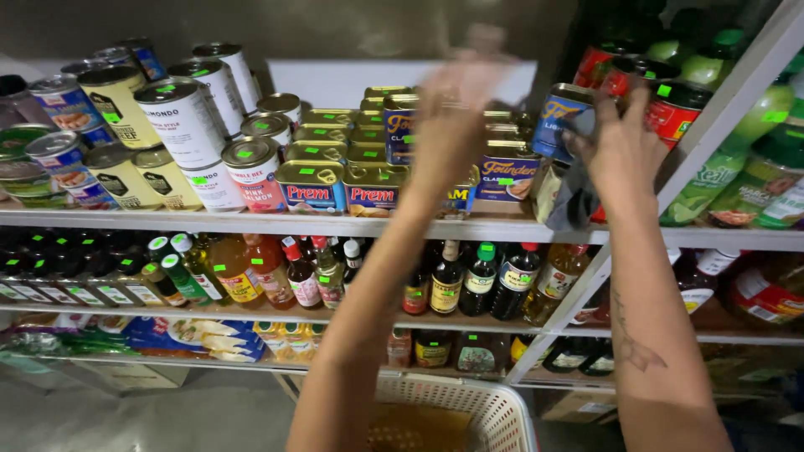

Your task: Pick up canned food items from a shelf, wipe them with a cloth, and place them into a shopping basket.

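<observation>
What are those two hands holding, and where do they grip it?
The right hand grips a blue tin by its lower side, with a dark cloth. The blurred left hand cannot be told.

Round cans (180, 125) stood stacked at the left of the top shelf (251, 223), with flat rectangular tins (311, 186) in rows beside them. Below, sauce and oil bottles (444, 285) lined the middle shelf, green bottles (712, 180) leaned at the far right, and a white basket (494, 410) sat beneath.
</observation>
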